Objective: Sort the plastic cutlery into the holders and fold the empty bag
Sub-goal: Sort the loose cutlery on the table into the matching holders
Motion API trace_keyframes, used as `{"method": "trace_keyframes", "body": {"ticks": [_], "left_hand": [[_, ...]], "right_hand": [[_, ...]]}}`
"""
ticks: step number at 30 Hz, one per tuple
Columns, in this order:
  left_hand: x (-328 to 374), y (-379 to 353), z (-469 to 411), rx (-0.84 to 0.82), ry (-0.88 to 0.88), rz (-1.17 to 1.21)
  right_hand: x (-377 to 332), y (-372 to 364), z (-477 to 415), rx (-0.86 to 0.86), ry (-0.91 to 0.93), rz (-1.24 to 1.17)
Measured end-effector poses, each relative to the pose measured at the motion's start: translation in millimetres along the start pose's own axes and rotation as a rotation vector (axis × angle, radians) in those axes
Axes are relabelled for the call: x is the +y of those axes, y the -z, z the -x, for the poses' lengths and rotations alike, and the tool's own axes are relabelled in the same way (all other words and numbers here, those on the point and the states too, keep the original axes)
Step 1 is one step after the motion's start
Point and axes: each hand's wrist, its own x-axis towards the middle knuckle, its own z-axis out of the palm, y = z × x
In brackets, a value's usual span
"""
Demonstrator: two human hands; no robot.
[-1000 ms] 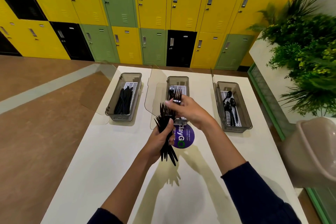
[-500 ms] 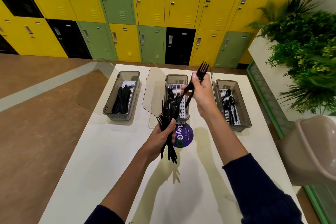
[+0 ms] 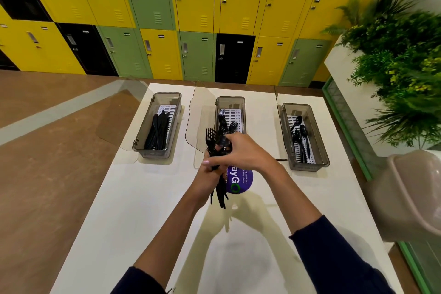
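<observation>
Sorting midway: left hand (image 3: 207, 182) grips a fork bundle (image 3: 212, 136), right hand (image 3: 244, 153) pinches its top; three holders (image 3: 230, 100) by the table's (image 3: 143, 198) far edge part-filled; bag unseen.

You have three smoky grey plastic holders (image 3: 143, 131) (image 3: 230, 100) (image 3: 318, 136) on one white worktop (image 3: 133, 210), one bundle of black plastic forks (image 3: 211, 135), one round purple sticker (image 3: 241, 181) and three black plastic spoons (image 3: 301, 136); the black plastic knives (image 3: 157, 133) overlap too much to count.
</observation>
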Motion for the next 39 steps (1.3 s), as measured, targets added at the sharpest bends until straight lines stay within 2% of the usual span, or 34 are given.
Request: {"method": "trace_keyframes", "body": {"ticks": [3, 7, 13, 25, 30, 39], "left_hand": [[-1.1, -1.7, -1.0, 0.037, -0.020, -0.050], [4.0, -3.3, 4.3, -0.006, -0.005, 0.017], [6.7, 0.3, 4.7, -0.050, 0.004, 0.098], [11.7, -1.9, 7.2, -0.092, 0.028, 0.208], [8.0, -1.6, 5.6, -0.083, 0.014, 0.188], [-5.8, 6.7, -1.4, -0.077, 0.034, 0.160]], "right_hand": [[-0.2, -7.6, -5.1, 0.059, 0.000, 0.090], [1.2, -6.6, -12.8, 0.092, 0.025, 0.107], [-0.7, 18.0, -18.7, 0.101, 0.093, -0.028], [11.1, 25.3, -20.4, 0.232, 0.049, -0.448], [22.4, 9.8, -23.2, 0.198, 0.019, -0.455], [25.2, 3.2, -35.5, 0.253, -0.040, -0.600]]}}
